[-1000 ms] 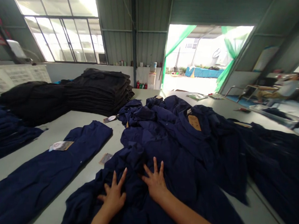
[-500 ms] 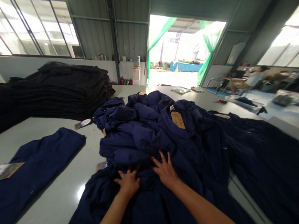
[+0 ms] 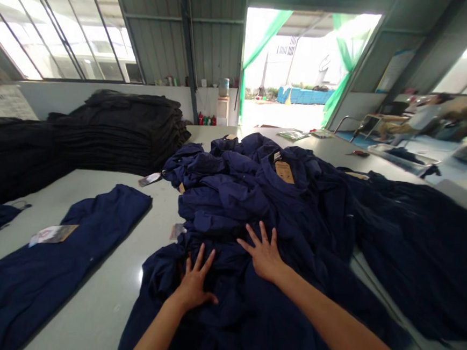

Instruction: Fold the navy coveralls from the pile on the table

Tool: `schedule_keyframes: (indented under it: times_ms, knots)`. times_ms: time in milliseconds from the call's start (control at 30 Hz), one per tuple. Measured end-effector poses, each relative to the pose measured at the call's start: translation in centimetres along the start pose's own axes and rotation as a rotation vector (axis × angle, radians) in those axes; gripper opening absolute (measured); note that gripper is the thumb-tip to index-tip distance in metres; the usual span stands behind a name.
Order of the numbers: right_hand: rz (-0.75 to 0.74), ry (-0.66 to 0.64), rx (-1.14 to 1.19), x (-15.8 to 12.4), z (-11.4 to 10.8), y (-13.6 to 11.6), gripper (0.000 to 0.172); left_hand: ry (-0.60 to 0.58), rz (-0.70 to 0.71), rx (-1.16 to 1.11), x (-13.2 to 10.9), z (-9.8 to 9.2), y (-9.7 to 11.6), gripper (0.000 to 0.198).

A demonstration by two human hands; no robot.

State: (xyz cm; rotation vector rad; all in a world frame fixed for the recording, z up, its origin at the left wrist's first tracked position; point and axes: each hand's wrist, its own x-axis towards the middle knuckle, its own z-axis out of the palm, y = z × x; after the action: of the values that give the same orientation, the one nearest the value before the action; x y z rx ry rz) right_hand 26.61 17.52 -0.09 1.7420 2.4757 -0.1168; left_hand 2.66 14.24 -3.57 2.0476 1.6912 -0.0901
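Note:
A heap of navy blue garments (image 3: 232, 191) is piled in front of me, with a brown cardboard tag (image 3: 284, 172) at one collar. My left hand (image 3: 195, 282) rests on the near part of the heap, fingers spread over the dark folds. Further right and slightly higher up, my right hand (image 3: 265, 253) lies on the cloth, also with its fingers apart. Neither hand grips the fabric. A small tag (image 3: 178, 230) sticks out at the heap's left edge, beyond my left hand.
Folded navy trousers (image 3: 91, 234) with a label lie left on the pale table (image 3: 111, 295). Behind them rises a tall stack of black garments (image 3: 127, 134). More dark clothing (image 3: 418, 243) spreads to the right. Scissors (image 3: 358, 153) lie at the far right; a person (image 3: 422, 117) sits beyond.
The view has swung a little left and down. My left hand has opened wider, its thumb now out to the right; my right hand's fingers are straighter and more spread.

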Motion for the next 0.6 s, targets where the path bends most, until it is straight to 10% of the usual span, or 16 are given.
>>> schedule_keyframes:
  times_ms: [267, 600]
  knots:
    - [-0.027, -0.133, 0.137, -9.1, 2.8, -6.0, 0.085, 0.015, -0.149, -0.001, -7.3, 2.1, -4.8, 0.112]
    - [0.102, -0.022, 0.055, -11.9, 3.7, -4.2, 0.075, -0.091, -0.109, -0.058, -9.4, 0.6, -6.9, 0.108]
